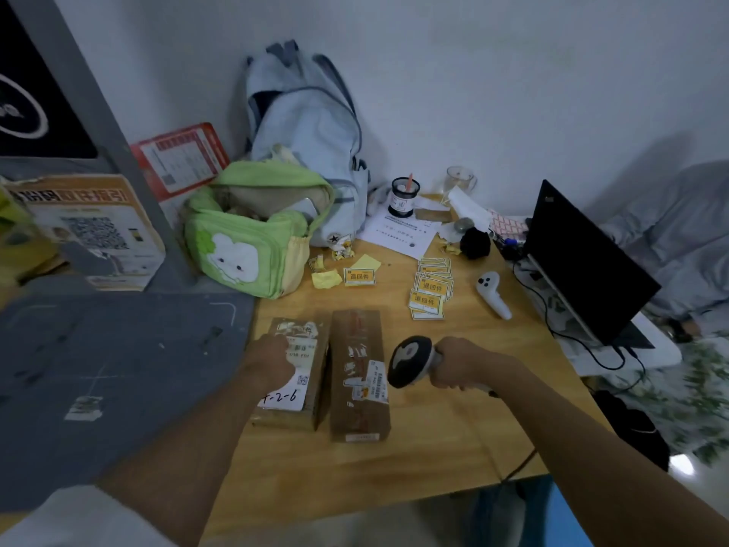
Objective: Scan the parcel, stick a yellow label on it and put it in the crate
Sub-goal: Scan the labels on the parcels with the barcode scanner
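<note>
Left fingers: the left hand (270, 359) was curled into a loose fist, knuckles pressed on the white shipping label of the left brown cardboard parcel (292, 375); whether the fingertips pinched anything could not be told.
Right fingers: the right hand (459, 363) was wrapped tight around the grip of the black-and-white handheld barcode scanner (410, 367), its dark head turned toward 9 o'clock.
Around: a green fabric bag with a white cartoon face (252, 238) sat at 11 o'clock from the parcels, a pale blue backpack (303, 128) behind it against the wall.
Labels: a fanned stack of yellow rectangular stickers (430, 290) lay at 1 o'clock from the parcels, a single yellow sticker (359, 276) and crumpled yellow scraps at 12 o'clock.
Right side: a white game-style controller (493, 294) lay at 2 o'clock, an open black laptop (584, 262) beyond it at 3 o'clock.
In the way: the left fist covered part of the left parcel's label; the scanner head overlapped the right edge of the long brown cardboard parcel (357, 373).
Parcels: both lay flat side by side, just apart, on the light wooden table (434, 440), near its front edge.
Look: the left parcel bore handwriting reading roughly "-2-6"; the long one carried torn tape and a small barcode label just beside the scanner head.
</note>
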